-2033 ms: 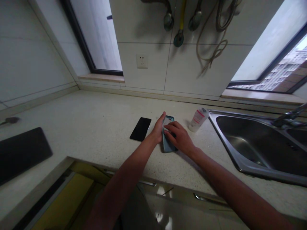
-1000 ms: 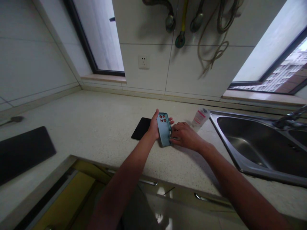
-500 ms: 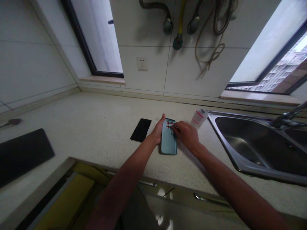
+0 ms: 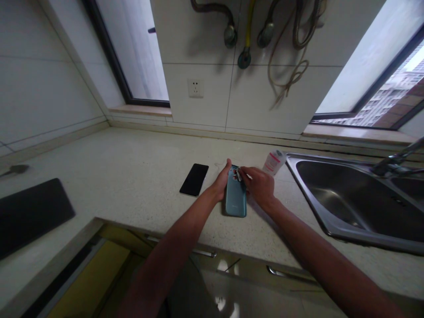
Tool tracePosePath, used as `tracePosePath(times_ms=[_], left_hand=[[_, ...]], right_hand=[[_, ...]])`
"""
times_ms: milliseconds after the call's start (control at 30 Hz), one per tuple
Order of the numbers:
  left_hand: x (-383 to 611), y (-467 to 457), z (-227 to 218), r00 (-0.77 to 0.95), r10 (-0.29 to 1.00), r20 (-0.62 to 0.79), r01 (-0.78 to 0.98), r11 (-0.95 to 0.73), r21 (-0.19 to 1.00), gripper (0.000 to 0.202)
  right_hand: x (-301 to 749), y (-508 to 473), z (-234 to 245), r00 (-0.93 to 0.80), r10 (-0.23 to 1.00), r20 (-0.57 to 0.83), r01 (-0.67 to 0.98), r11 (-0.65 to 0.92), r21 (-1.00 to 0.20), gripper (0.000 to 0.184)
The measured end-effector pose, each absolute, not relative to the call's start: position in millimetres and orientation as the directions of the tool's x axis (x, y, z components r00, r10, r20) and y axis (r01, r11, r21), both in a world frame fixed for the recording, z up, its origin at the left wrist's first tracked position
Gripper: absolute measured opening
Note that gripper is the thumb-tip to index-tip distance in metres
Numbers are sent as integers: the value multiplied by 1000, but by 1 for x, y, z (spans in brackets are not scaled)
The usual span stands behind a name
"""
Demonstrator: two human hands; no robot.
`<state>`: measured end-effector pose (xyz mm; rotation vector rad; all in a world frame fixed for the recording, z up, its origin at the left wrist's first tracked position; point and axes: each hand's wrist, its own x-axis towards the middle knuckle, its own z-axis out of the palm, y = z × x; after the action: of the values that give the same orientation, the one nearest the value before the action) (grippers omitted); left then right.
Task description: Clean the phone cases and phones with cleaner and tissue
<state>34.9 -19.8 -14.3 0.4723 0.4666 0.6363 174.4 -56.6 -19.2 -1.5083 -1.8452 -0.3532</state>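
Observation:
A teal phone case [image 4: 235, 199] lies back up on the speckled counter [image 4: 132, 176], its camera holes at the far end. My left hand [image 4: 221, 181] grips its left edge, thumb stretched along the side. My right hand [image 4: 259, 185] rests at the case's upper right, fingers pinched on a small whitish thing over the camera holes; I cannot make out what it is. A black phone [image 4: 194, 179] lies flat just left of my left hand.
A small white bottle with a pink label [image 4: 273, 161] lies on its side beside the steel sink [image 4: 347, 194]. A black slab [image 4: 29, 214] sits at the counter's left. Hoses and a cord hang on the tiled wall above. A wall socket [image 4: 195, 88] is behind.
The case was turned from inside up, through standing on its edge, to lying back up. My right hand moved from the case's inside to its camera end.

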Motion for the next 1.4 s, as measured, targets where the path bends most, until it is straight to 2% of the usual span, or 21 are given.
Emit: tracePosePath(times_ms=[267,400,567,733,967,1133,1267,1400], left_hand=[[38,-20,-19,661,685,-307,-431,681,592,59],[39,-22,-21,641,713,-284,-447,648,617,56],[39,-24,-18,650,697,-302,-451,675,584,57],[36,-20,-17,639,709,-298,-482,672,563,61],[26,-10,-15,489,815,-311,-613,575,543,70],[17,-6,-12,461,841,-281,-659,537,526,78],[16,-7,-11,464,840,-282,-664,540,517,79],[16,-7,-11,499,819,-283,-633,568,526,81]], right_hand=[[171,-58,-27,-150,729,668,855,435,-282,28],[168,-60,-24,-160,746,647,769,505,-392,29],[164,-63,-19,-123,793,596,647,520,-558,28],[162,-64,-18,-155,824,545,519,537,-665,25],[162,-69,-12,-416,796,440,481,603,-637,30],[174,-70,5,-653,728,209,429,583,-690,30],[185,-68,15,-718,694,59,435,513,-740,28],[191,-66,17,-705,708,37,502,535,-679,22]])
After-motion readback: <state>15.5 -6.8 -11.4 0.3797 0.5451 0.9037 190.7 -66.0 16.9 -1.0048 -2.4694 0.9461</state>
